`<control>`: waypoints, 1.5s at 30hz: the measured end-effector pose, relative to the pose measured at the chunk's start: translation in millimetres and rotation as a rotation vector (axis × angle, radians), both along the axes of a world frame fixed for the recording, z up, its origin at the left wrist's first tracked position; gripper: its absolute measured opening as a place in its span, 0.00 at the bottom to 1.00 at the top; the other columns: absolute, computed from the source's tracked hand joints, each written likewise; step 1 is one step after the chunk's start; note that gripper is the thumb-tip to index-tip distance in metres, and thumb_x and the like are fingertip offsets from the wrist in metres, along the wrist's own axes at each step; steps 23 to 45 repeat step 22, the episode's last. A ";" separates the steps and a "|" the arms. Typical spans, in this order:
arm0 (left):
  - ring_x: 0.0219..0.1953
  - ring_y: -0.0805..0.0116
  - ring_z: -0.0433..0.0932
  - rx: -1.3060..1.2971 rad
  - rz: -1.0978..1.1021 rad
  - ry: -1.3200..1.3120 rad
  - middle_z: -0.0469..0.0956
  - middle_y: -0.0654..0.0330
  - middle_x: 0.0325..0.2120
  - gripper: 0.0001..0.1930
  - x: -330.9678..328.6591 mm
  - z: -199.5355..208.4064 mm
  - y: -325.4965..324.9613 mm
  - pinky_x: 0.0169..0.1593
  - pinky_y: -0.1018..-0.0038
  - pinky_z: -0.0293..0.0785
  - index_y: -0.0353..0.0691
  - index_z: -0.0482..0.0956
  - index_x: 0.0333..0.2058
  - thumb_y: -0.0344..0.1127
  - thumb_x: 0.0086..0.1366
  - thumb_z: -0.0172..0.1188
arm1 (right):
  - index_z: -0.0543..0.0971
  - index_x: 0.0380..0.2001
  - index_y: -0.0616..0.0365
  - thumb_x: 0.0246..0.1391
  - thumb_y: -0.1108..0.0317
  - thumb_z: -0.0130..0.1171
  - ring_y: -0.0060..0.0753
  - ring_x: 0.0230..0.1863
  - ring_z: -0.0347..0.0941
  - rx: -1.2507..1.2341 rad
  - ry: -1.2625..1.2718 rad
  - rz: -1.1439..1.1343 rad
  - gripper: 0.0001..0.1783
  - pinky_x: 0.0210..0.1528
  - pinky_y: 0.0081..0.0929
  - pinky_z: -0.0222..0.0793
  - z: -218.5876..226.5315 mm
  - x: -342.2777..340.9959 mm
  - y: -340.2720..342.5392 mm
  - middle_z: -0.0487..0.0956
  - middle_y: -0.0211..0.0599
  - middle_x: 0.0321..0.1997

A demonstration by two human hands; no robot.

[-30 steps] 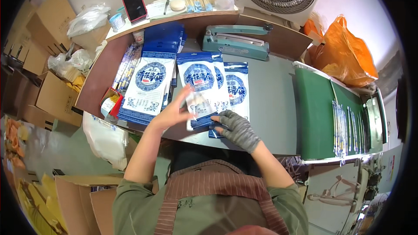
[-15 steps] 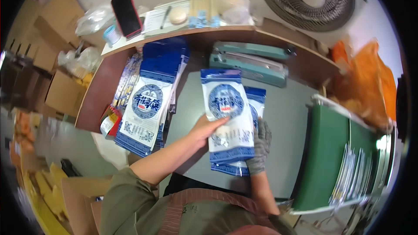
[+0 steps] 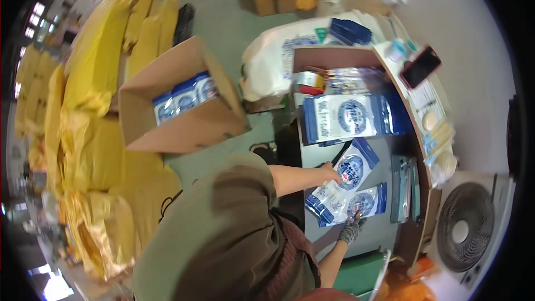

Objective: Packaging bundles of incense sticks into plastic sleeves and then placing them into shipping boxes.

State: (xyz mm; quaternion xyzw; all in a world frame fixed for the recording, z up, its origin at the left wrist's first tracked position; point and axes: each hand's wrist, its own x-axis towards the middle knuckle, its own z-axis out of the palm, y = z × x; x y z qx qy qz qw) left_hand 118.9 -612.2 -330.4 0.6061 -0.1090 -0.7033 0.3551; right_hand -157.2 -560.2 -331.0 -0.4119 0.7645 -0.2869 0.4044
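Observation:
My bare left hand is closed on a flat white and blue printed bag, thumb on its front. That bag lies slanted over a second printed bag. My right hand, in a grey glove with fingertips showing, grips the second bag's edge; its fingers are partly hidden there. Beside them, a stack of similar bags lies on the grey tabletop.
An open cardboard box with similar bags inside stands on the floor at left, near yellow wrapped bundles. A white sack sits beyond the table. Teal sealers, a phone and a fan are at right.
The view has swung left, bringing the cardboard box and yellow bundles in. The upper bag in my left hand has shifted and turned against the lower one, uncovering more of it.

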 end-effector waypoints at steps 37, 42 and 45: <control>0.44 0.53 0.78 -0.234 0.949 0.446 0.75 0.47 0.45 0.29 526.6 141.6 277.4 0.43 0.57 0.79 0.36 0.60 0.58 0.22 0.58 0.58 | 0.52 0.67 0.53 0.49 0.67 0.65 0.32 0.57 0.65 0.912 -0.628 1.105 0.46 0.60 0.31 0.61 128.9 684.3 52.2 0.68 0.38 0.59; 0.44 0.53 0.78 -0.234 0.949 0.446 0.75 0.47 0.45 0.29 526.6 141.6 277.4 0.43 0.57 0.79 0.36 0.60 0.58 0.22 0.58 0.58 | 0.52 0.67 0.53 0.49 0.67 0.65 0.32 0.57 0.65 0.912 -0.628 1.105 0.46 0.60 0.31 0.61 128.9 684.3 52.2 0.68 0.38 0.59; 0.44 0.53 0.78 -0.234 0.949 0.446 0.75 0.47 0.45 0.29 526.6 141.6 277.4 0.43 0.57 0.79 0.36 0.60 0.58 0.22 0.58 0.58 | 0.52 0.67 0.53 0.49 0.67 0.65 0.32 0.57 0.65 0.912 -0.628 1.105 0.46 0.60 0.31 0.61 128.9 684.3 52.2 0.68 0.38 0.59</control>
